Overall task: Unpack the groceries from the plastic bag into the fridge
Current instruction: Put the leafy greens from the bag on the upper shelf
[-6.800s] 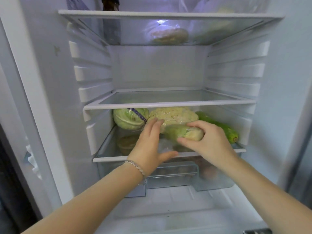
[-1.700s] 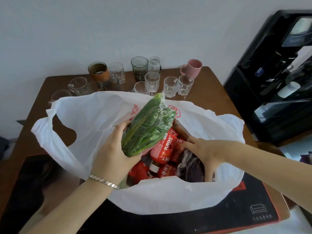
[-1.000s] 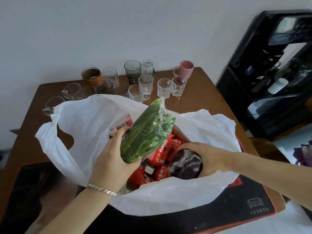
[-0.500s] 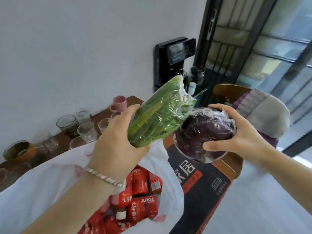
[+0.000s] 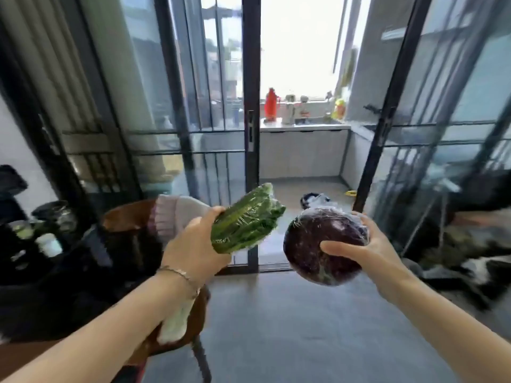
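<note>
My left hand (image 5: 193,250) grips a cling-wrapped bundle of green beans (image 5: 246,219), held up at chest height with its tip pointing up and right. Beside it, my right hand (image 5: 370,250) holds a round purple cabbage (image 5: 312,244) wrapped in clear film, thumb across its front. The two items are apart, a small gap between them. Neither the plastic bag nor the fridge is in view.
A brown wooden chair (image 5: 130,217) with a knitted garment (image 5: 179,214) draped over it stands at the lower left. Dark-framed glass sliding doors (image 5: 250,134) face me, opening onto a balcony. Dark clutter (image 5: 470,252) lies on the floor at right. Grey floor (image 5: 290,327) stretches ahead.
I lifted the beans and the cabbage out of the bag, and the view has swung right, away from the table and bag toward the glass doors. Both hands keep their grip.
</note>
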